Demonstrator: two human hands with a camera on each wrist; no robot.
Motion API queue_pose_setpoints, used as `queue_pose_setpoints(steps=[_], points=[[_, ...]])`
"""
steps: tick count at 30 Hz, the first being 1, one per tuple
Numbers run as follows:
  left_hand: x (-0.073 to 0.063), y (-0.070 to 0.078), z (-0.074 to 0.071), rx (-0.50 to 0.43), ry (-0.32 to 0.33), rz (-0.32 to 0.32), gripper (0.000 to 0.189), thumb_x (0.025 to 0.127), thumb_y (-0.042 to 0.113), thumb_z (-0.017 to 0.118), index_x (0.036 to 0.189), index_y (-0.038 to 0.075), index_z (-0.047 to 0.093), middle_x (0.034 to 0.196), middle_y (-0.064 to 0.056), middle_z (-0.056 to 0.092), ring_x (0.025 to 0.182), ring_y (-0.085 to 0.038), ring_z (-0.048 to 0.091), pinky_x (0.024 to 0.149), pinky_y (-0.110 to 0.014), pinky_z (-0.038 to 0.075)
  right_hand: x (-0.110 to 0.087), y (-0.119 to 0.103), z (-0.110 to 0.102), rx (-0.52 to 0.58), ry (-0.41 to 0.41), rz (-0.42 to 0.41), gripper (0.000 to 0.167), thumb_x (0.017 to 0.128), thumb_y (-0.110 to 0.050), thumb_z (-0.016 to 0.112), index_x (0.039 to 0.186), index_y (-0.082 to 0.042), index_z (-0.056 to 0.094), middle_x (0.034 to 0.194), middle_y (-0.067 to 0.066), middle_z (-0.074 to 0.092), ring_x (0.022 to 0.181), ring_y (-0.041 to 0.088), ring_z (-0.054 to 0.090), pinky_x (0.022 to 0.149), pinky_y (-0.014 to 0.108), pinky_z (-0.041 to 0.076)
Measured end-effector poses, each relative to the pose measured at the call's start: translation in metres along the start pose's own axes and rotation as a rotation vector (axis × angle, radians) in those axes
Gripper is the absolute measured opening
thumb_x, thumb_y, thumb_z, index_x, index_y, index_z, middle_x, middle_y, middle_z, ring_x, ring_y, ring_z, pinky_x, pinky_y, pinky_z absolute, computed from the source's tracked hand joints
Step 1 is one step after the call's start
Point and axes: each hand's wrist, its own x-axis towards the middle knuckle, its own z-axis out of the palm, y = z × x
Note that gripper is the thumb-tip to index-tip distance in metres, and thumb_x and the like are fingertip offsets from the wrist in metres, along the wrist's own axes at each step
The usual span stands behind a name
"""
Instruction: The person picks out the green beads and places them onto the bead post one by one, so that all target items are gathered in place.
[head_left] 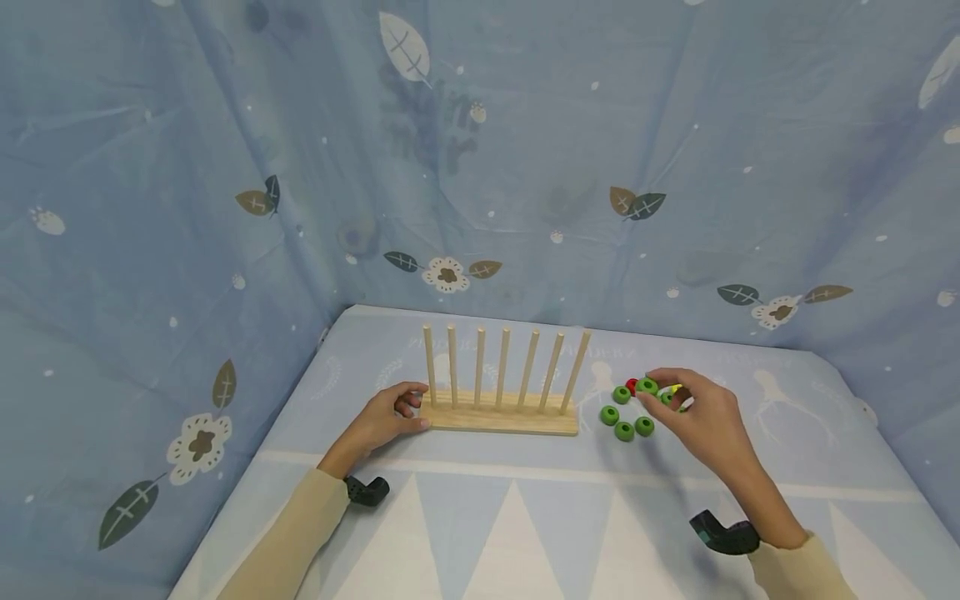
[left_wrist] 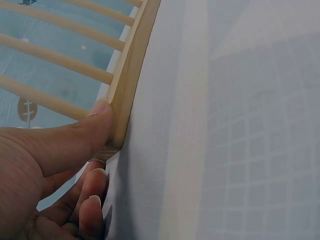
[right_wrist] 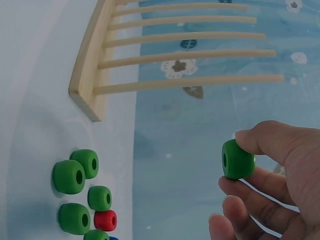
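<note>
A wooden rack (head_left: 498,423) with a row of several upright pegs stands on the table. At its left end is my left hand (head_left: 381,418); in the left wrist view the thumb (left_wrist: 75,137) lies on the base and the fingers curl at the end of it, gripping the corner. My right hand (head_left: 708,421) pinches a green bead (right_wrist: 239,160) between thumb and fingertips, held up to the right of the rack. Below it, several loose green beads (head_left: 624,431) lie on the table around a red bead (right_wrist: 105,220). A yellow bead (head_left: 677,388) is partly hidden behind the right hand.
The table (head_left: 345,367) has a pale patterned cloth. Blue leaf-print fabric (head_left: 525,167) rises behind it and at both sides. A sliver of a blue bead (right_wrist: 114,238) shows at the bottom edge of the right wrist view.
</note>
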Motion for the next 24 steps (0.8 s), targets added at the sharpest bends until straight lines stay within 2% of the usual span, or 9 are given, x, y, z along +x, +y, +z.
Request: queue_pose_setpoints(steps=[14, 24], points=[[0.001, -0.001, 0.001, 0.008, 0.005, 0.002, 0.062, 0.087, 0.012, 0.084, 0.143, 0.009, 0.058, 0.115, -0.010, 0.060, 0.094, -0.023, 0.054, 0.082, -0.037, 0.046, 0.008, -0.008, -0.003, 0.022, 0.001, -0.043, 0.033, 0.089, -0.021, 0.084, 0.118, -0.008, 0.074, 0.100, 0.005, 0.073, 0.071, 0.011, 0.059, 0.053, 0.027, 0.046], [-0.001, 0.003, 0.000, -0.003, 0.003, 0.010, 0.061, 0.088, 0.010, 0.083, 0.144, 0.006, 0.057, 0.117, -0.012, 0.059, 0.095, -0.025, 0.054, 0.081, -0.038, 0.045, 0.012, -0.013, -0.003, 0.033, 0.003, -0.067, 0.034, 0.087, -0.022, 0.085, 0.117, -0.009, 0.074, 0.093, 0.001, 0.072, 0.067, 0.009, 0.059, 0.052, 0.026, 0.045]])
